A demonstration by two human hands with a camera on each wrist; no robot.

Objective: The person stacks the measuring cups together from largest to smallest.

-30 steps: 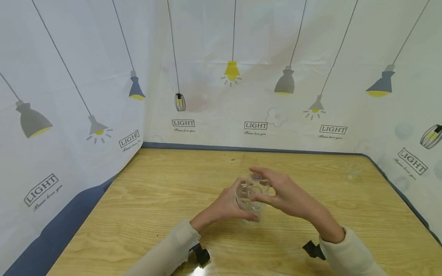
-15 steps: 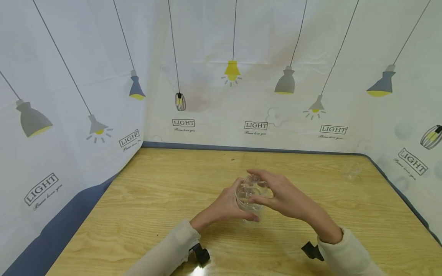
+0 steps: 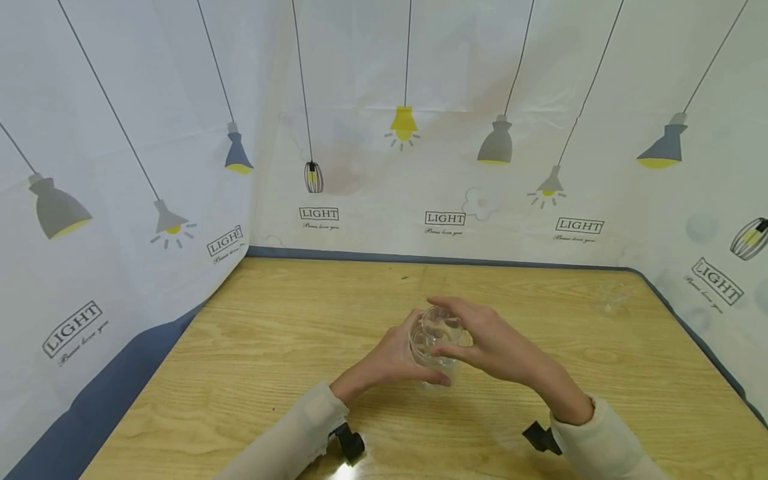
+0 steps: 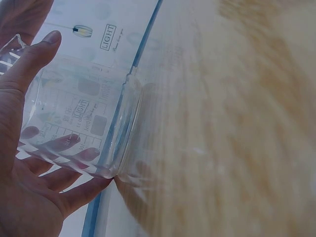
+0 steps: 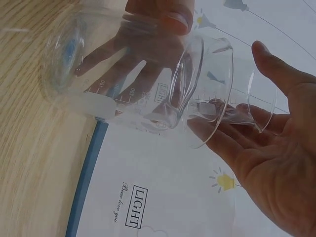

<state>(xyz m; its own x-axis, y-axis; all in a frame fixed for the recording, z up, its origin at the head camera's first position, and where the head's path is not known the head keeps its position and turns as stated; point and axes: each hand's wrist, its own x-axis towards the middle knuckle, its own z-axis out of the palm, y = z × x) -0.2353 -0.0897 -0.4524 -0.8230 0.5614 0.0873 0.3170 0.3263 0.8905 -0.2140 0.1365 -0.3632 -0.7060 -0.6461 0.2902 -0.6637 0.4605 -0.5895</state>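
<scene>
A large clear glass beaker [image 3: 436, 387] with printed graduations stands upright on the wooden table. My left hand [image 3: 393, 355] wraps round its side, the thumb in front and the fingers behind the glass. Right over its mouth, my right hand [image 3: 501, 341] grips a smaller clear beaker [image 3: 443, 327] between thumb and fingers. In the right wrist view, two more rims show beyond the large beaker's rim: a middle spouted rim [image 5: 226, 89] and a smaller one [image 5: 269, 111] at my right palm. In the left wrist view, the large beaker's base [image 4: 129, 123] is at the tabletop.
Another clear glass piece [image 3: 611, 298] stands at the back right of the table [image 3: 270, 313]. A white curtain [image 3: 360, 167] printed with lamps encloses the back and both sides, with a blue border [image 3: 420, 258] along the table edge. Black wrist mounts [image 3: 350, 443] sit at both cuffs.
My right hand has moved slightly left and downward in view with the smaller beaker, over the large beaker's mouth. The left hand and the large beaker have stayed in place.
</scene>
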